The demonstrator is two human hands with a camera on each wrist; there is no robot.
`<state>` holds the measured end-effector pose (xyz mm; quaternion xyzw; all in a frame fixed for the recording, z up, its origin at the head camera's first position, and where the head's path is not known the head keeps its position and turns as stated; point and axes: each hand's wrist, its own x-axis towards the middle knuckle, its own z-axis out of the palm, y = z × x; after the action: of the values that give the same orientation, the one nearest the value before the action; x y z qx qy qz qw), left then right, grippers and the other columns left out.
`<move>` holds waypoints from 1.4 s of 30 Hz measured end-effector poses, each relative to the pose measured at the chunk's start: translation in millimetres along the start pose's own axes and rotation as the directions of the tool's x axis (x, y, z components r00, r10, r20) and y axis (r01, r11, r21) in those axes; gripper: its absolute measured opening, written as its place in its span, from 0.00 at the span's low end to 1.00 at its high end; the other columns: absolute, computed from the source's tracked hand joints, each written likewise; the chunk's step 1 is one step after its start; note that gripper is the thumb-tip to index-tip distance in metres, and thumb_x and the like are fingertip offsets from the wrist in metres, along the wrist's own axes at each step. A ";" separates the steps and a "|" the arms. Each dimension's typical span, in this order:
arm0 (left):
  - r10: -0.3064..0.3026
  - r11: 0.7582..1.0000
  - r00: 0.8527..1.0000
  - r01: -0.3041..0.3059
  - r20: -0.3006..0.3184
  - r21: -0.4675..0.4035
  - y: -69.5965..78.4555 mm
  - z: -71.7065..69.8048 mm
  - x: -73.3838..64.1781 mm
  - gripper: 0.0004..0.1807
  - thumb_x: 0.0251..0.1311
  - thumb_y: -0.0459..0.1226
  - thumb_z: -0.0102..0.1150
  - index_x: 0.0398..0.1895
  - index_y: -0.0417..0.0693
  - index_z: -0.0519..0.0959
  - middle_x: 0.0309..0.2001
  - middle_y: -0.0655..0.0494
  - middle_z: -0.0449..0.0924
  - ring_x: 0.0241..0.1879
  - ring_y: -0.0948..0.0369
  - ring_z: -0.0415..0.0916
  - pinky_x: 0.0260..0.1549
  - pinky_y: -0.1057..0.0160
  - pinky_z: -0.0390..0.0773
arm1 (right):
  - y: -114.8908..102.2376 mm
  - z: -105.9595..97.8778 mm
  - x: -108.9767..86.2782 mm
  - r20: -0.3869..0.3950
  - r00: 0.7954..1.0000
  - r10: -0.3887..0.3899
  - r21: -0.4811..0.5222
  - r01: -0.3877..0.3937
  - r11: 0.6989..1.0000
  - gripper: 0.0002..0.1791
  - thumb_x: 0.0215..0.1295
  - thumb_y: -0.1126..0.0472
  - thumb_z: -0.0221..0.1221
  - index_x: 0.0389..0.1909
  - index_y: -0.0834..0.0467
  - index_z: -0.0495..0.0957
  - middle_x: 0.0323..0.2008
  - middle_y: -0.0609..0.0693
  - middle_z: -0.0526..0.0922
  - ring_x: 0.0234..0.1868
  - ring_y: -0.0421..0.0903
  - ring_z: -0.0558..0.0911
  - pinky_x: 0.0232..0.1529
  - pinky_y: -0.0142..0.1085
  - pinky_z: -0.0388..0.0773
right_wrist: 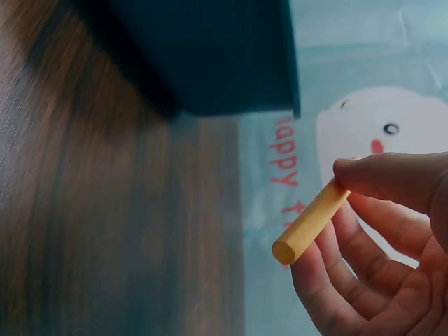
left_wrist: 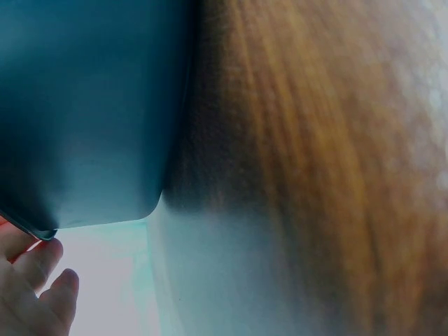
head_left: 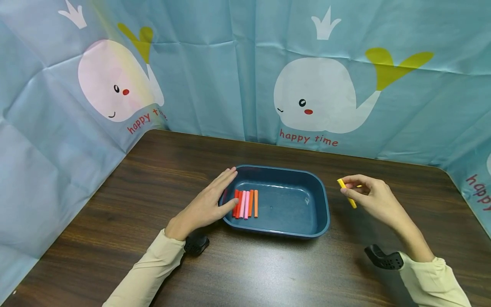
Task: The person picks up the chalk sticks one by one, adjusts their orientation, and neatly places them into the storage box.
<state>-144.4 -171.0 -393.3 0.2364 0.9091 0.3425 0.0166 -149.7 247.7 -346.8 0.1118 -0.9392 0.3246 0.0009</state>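
A dark blue plastic tray stands on the table. Inside it at the left, several crayon-like sticks in red, pink and orange lie side by side. My left hand rests at the tray's left rim, fingers straight and the thumb reaching over the inside. In the left wrist view, its fingertips are right at the rim. To the right of the tray, my right hand pinches a yellow crayon-like stick between thumb and fingers, above the table. A small bit of yellow also shows behind that thumb.
The brown wood-grain table extends around the tray. Light blue curtains with whale prints hang along its back and sides. Black wrist devices sit at both cuffs.
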 end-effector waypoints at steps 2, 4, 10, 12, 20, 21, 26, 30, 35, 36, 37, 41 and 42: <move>0.001 1.000 1.000 -0.001 -0.003 0.000 0.1 -0.1 0.1 0.41 0.67 0.45 0.59 0.79 0.47 0.54 0.80 0.53 0.48 0.80 0.56 0.42 0.75 0.44 0.52 | -5.2 -0.2 -0.2 -0.012 1.000 -0.001 0.013 0.002 1.000 0.19 0.68 0.54 0.62 0.53 0.61 0.80 0.42 0.58 0.86 0.31 0.30 0.80 0.30 0.31 0.75; 0.006 1.000 1.000 -0.006 -0.007 0.003 0.2 0.0 0.1 0.41 0.67 0.45 0.59 0.78 0.47 0.54 0.80 0.52 0.49 0.80 0.54 0.42 0.75 0.43 0.53 | -10.5 -0.1 -0.1 -0.013 1.000 0.003 0.026 -0.003 1.000 0.19 0.68 0.54 0.62 0.54 0.61 0.79 0.42 0.58 0.86 0.31 0.31 0.81 0.29 0.31 0.74; 0.015 1.000 1.000 -0.015 -0.010 0.001 0.1 0.3 0.2 0.40 0.67 0.45 0.59 0.78 0.45 0.54 0.80 0.52 0.49 0.80 0.53 0.43 0.75 0.43 0.53 | -27.8 0.4 1.6 -0.001 1.000 0.026 0.092 -0.026 0.995 0.21 0.69 0.52 0.61 0.55 0.61 0.78 0.43 0.60 0.86 0.32 0.31 0.83 0.29 0.32 0.77; 0.021 1.000 1.000 -0.021 -0.010 0.001 0.4 -0.1 0.3 0.41 0.67 0.45 0.59 0.78 0.45 0.54 0.80 0.52 0.48 0.80 0.53 0.43 0.74 0.42 0.53 | -32.8 1.5 3.2 -0.005 1.000 0.024 0.115 -0.023 0.993 0.21 0.69 0.53 0.61 0.56 0.62 0.78 0.43 0.60 0.85 0.31 0.32 0.83 0.30 0.32 0.80; 0.028 1.000 1.000 -0.028 -0.010 0.001 0.0 -0.5 -0.4 0.41 0.66 0.44 0.60 0.78 0.44 0.54 0.80 0.54 0.47 0.80 0.54 0.43 0.74 0.43 0.54 | -47.2 7.8 9.7 0.025 0.999 0.026 0.190 -0.031 0.981 0.21 0.69 0.52 0.61 0.56 0.61 0.77 0.43 0.59 0.84 0.32 0.34 0.85 0.34 0.33 0.84; 0.029 1.000 1.000 -0.029 -0.010 0.002 0.0 -0.5 -0.4 0.41 0.67 0.44 0.60 0.78 0.44 0.54 0.80 0.53 0.47 0.80 0.54 0.43 0.74 0.43 0.54 | -48.5 8.7 10.5 0.029 0.999 0.027 0.195 -0.032 0.980 0.21 0.69 0.51 0.60 0.56 0.61 0.77 0.43 0.59 0.84 0.32 0.34 0.85 0.34 0.33 0.84; 0.025 1.000 1.000 -0.025 -0.012 0.004 1.3 -0.8 -0.5 0.41 0.66 0.44 0.60 0.78 0.44 0.54 0.80 0.53 0.48 0.80 0.53 0.43 0.74 0.43 0.54 | -54.7 13.2 13.8 0.036 0.999 0.032 0.217 -0.039 0.975 0.22 0.69 0.51 0.61 0.56 0.61 0.77 0.42 0.58 0.83 0.32 0.35 0.85 0.34 0.32 0.84; 0.019 1.000 1.000 -0.019 -0.011 0.001 1.8 -1.0 -0.7 0.41 0.66 0.44 0.60 0.78 0.44 0.54 0.80 0.54 0.48 0.80 0.54 0.43 0.74 0.44 0.55 | -60.1 18.1 16.6 0.055 0.998 0.033 0.254 -0.046 0.966 0.22 0.68 0.53 0.62 0.57 0.62 0.77 0.43 0.58 0.83 0.33 0.34 0.85 0.35 0.33 0.85; 0.013 1.000 1.000 -0.013 -0.010 0.004 1.2 -0.6 0.0 0.41 0.66 0.44 0.60 0.78 0.45 0.54 0.80 0.55 0.48 0.80 0.54 0.43 0.74 0.44 0.55 | -66.8 26.1 20.0 0.077 0.997 0.022 0.273 -0.043 0.961 0.22 0.68 0.54 0.62 0.57 0.62 0.77 0.42 0.59 0.83 0.33 0.35 0.84 0.35 0.34 0.85; 0.011 1.000 1.000 -0.011 -0.009 0.003 1.0 -0.5 0.3 0.41 0.66 0.44 0.60 0.78 0.45 0.54 0.80 0.55 0.48 0.80 0.55 0.43 0.74 0.44 0.55 | -67.9 28.4 21.0 0.080 0.997 0.017 0.275 -0.039 0.961 0.21 0.68 0.55 0.62 0.57 0.63 0.77 0.42 0.59 0.83 0.33 0.35 0.85 0.35 0.34 0.85; 0.008 1.000 1.000 -0.008 -0.008 0.003 0.9 -0.4 0.4 0.41 0.66 0.45 0.60 0.78 0.46 0.54 0.80 0.56 0.48 0.80 0.55 0.43 0.74 0.44 0.55 | -69.1 30.7 22.0 0.084 0.996 0.014 0.276 -0.037 0.961 0.21 0.68 0.55 0.62 0.56 0.63 0.77 0.42 0.59 0.83 0.33 0.36 0.85 0.36 0.35 0.86; -0.001 1.000 1.000 0.001 -0.006 0.005 0.7 0.1 0.4 0.41 0.66 0.45 0.59 0.78 0.47 0.54 0.80 0.57 0.48 0.80 0.56 0.42 0.74 0.45 0.55 | -73.2 40.8 26.1 0.102 0.995 0.001 0.290 -0.030 0.957 0.18 0.68 0.58 0.62 0.55 0.63 0.77 0.41 0.59 0.83 0.32 0.39 0.86 0.37 0.41 0.86; -0.002 1.000 1.000 0.002 -0.005 0.007 0.6 0.3 0.2 0.41 0.66 0.45 0.59 0.78 0.47 0.54 0.80 0.57 0.48 0.80 0.56 0.42 0.74 0.45 0.55 | -74.4 43.1 26.8 0.106 0.994 -0.002 0.291 -0.029 0.956 0.18 0.68 0.59 0.62 0.54 0.64 0.78 0.41 0.59 0.84 0.32 0.39 0.86 0.37 0.41 0.87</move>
<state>-144.3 -170.4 -393.1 0.2348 0.9106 0.3400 0.0138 -157.1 159.0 -333.4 0.1211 -0.8804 0.4535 -0.0672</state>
